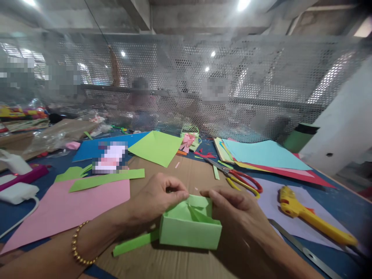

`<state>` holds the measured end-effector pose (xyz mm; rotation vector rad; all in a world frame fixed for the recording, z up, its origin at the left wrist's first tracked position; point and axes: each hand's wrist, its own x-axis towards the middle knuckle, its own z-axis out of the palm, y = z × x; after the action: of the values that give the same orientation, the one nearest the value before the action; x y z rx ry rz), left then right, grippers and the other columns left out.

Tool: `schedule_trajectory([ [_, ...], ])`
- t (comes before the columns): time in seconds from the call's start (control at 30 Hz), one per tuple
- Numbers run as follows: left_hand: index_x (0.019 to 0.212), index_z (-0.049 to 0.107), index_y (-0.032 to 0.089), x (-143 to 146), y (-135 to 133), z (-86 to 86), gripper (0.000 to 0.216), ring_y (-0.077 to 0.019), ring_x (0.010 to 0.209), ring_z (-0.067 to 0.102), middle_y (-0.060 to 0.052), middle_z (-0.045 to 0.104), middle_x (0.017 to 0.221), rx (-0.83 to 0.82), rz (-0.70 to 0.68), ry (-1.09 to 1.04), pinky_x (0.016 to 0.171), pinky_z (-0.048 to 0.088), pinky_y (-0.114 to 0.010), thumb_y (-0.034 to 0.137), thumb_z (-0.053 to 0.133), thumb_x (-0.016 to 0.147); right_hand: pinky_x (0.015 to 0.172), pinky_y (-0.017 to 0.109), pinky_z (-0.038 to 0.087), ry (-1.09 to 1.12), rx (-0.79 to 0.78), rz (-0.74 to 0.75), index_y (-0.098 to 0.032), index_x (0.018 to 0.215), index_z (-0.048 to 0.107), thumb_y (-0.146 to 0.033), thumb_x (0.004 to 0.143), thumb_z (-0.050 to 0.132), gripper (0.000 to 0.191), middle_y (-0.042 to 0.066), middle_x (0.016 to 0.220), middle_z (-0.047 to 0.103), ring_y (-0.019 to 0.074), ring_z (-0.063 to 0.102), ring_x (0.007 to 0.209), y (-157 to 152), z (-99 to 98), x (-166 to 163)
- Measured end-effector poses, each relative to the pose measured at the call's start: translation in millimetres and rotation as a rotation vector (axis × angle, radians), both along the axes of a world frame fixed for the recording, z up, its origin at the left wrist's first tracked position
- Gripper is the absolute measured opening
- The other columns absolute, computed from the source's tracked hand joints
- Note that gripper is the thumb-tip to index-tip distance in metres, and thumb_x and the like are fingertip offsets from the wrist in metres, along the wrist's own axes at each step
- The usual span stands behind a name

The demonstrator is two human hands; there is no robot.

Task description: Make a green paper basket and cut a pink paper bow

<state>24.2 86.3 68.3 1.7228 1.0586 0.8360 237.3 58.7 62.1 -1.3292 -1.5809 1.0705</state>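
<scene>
A small light-green paper box (190, 233) sits on the cardboard sheet in front of me, its top uncovered and a loose flap folded inside. My left hand (162, 195) pinches the box's back-left edge between thumb and fingers. At the back-right corner, my right hand (235, 205) closes its thumb and fingers on the paper edge; those fingertips are partly hidden behind the box. A narrow green paper strip (136, 243) lies beside the box, to its left.
Scissors (244, 179), a yellow glue gun (314, 219) and a metal ruler (308, 254) lie to the right. Pink paper (95, 205) and a power strip (26, 178) are at left. Stacked coloured paper (264, 155) and a small decorated basket (190, 139) stand behind, before a perforated metal screen (180, 85).
</scene>
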Motion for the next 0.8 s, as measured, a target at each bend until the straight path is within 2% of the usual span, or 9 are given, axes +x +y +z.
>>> schedule_trajectory([
  [0.1,0.075,0.074,0.014,0,-1,0.0,0.021,-0.0129,0.064,0.052,-0.001,0.064,0.068,0.034,-0.033,0.054,0.056,0.036,-0.023,0.027,0.06,0.083,0.06,0.027,0.043,-0.221,0.162,0.004,-0.02,0.073,0.072,-0.049,0.092,0.053,0.04,0.002,0.07,0.067,0.0192,0.061,0.07,3,8.0,0],
  [0.23,0.078,0.075,0.014,0,-1,-2.6,0.02,-0.0118,0.065,0.051,0.0,0.065,0.069,0.116,-0.096,0.083,0.058,0.036,-0.023,0.026,0.06,0.084,0.057,0.023,0.041,-0.29,0.238,0.172,-0.018,0.075,0.068,-0.04,0.09,0.057,0.029,0.0,0.068,0.066,0.0144,0.057,0.064,3,11.1,-8],
  [0.4,0.08,0.074,0.013,1,-1,-8.0,0.02,-0.0117,0.067,0.051,0.0,0.063,0.07,0.107,-0.167,0.041,0.059,0.036,-0.023,0.028,0.062,0.086,0.054,0.021,0.038,-0.422,0.358,0.193,-0.018,0.072,0.061,-0.036,0.091,0.054,0.027,-0.001,0.065,0.061,0.0123,0.053,0.06,-1,10.3,-13],
  [0.47,0.079,0.073,0.013,1,0,-8.0,0.02,-0.0115,0.067,0.051,0.0,0.062,0.07,0.119,-0.182,0.034,0.059,0.036,-0.023,0.028,0.062,0.086,0.054,0.021,0.037,-0.411,0.325,0.201,-0.018,0.071,0.06,-0.037,0.091,0.053,0.029,-0.001,0.064,0.058,0.0125,0.052,0.06,-2,10.5,-11],
  [0.6,0.077,0.072,0.013,0,0,-4.1,0.019,-0.0109,0.065,0.051,0.001,0.063,0.069,0.107,-0.125,0.031,0.059,0.037,-0.023,0.026,0.062,0.086,0.052,0.022,0.036,-0.221,0.109,0.192,-0.018,0.073,0.062,-0.046,0.092,0.05,0.035,-0.001,0.065,0.054,0.0135,0.05,0.061,1,10.7,0],
  [0.7,0.075,0.071,0.013,0,1,-2.1,0.018,-0.0107,0.064,0.052,0.001,0.063,0.068,0.07,-0.065,0.006,0.057,0.037,-0.022,0.026,0.062,0.085,0.061,0.025,0.041,-0.201,0.098,0.105,-0.018,0.079,0.067,-0.052,0.093,0.049,0.041,0.002,0.074,0.062,0.017,0.056,0.07,5,9.0,8],
  [0.8,0.075,0.07,0.014,-1,1,-1.8,0.019,-0.0108,0.064,0.052,0.001,0.063,0.068,0.078,-0.052,0.02,0.057,0.037,-0.022,0.026,0.061,0.085,0.055,0.025,0.038,-0.184,0.075,0.117,-0.018,0.069,0.063,-0.054,0.09,0.053,0.043,0.0,0.065,0.056,0.0149,0.051,0.062,7,6.0,7],
])
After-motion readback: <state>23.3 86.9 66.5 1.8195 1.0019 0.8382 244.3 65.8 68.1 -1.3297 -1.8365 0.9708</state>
